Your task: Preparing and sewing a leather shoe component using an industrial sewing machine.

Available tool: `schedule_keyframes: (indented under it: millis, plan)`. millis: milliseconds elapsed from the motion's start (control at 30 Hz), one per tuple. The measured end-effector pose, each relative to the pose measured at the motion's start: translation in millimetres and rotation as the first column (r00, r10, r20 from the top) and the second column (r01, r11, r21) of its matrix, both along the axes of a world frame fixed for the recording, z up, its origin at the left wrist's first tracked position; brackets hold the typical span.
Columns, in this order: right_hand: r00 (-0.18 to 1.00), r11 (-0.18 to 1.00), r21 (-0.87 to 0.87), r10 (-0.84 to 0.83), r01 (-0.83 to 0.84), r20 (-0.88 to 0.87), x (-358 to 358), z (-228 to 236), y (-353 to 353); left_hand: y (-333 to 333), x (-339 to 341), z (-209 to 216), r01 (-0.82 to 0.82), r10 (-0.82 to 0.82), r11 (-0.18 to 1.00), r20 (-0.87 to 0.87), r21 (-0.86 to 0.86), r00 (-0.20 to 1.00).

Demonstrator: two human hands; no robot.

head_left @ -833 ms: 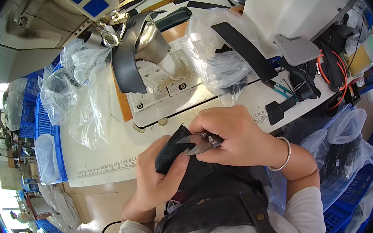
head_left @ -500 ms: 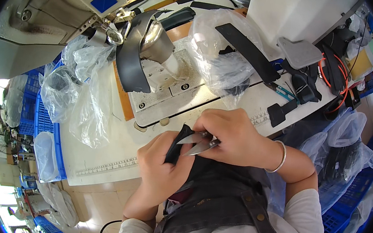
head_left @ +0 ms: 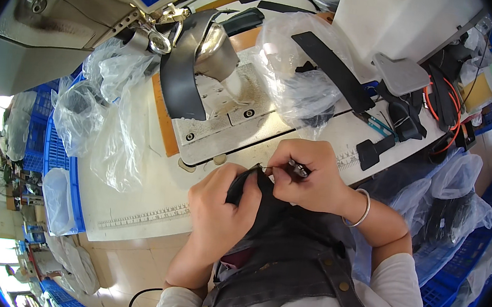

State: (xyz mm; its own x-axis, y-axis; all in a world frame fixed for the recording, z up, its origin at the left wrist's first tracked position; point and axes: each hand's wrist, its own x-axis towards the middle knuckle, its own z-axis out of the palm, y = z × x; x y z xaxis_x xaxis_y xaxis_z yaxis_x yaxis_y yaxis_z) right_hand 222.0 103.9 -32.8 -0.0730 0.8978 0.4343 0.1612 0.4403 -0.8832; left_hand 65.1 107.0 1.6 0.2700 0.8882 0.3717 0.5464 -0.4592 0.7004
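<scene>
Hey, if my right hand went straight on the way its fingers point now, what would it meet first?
Most likely the black piece in your left hand: your right hand points toward its upper end. The gap looks very small, though depth is unclear from one view.

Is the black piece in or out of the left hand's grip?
In: the left hand has the black piece between its thumb and fingers.
</scene>
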Motion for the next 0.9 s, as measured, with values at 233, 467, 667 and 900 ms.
schedule_keyframes:
  millis: [233, 467, 667, 900]
  plan:
    - [0.887, 0.975, -0.195, 0.004, -0.106, -0.461, -5.9, -20.6, -9.2, 6.0, 0.4, -9.6, 0.027, -0.004, 0.975, 0.103, -0.222, 0.995]
    - [0.826, 0.975, -0.148, 0.056, -0.166, -0.561, -4.2, -28.5, -14.8, 5.9, 5.4, -15.6, 0.042, -0.021, 0.982, 0.119, -0.184, 0.993]
    - [0.829, 0.964, -0.172, 0.077, -0.204, -0.554, 2.0, -28.5, -18.2, 3.2, 6.5, -20.7, 0.029, -0.028, 0.999, 0.050, -0.015, 0.998]
    - [0.827, 0.966, -0.119, 0.129, -0.229, -0.548, 14.4, -9.8, -11.6, 15.8, -12.4, -25.0, 0.158, -0.045, 0.911, 0.290, -0.381, 0.956]
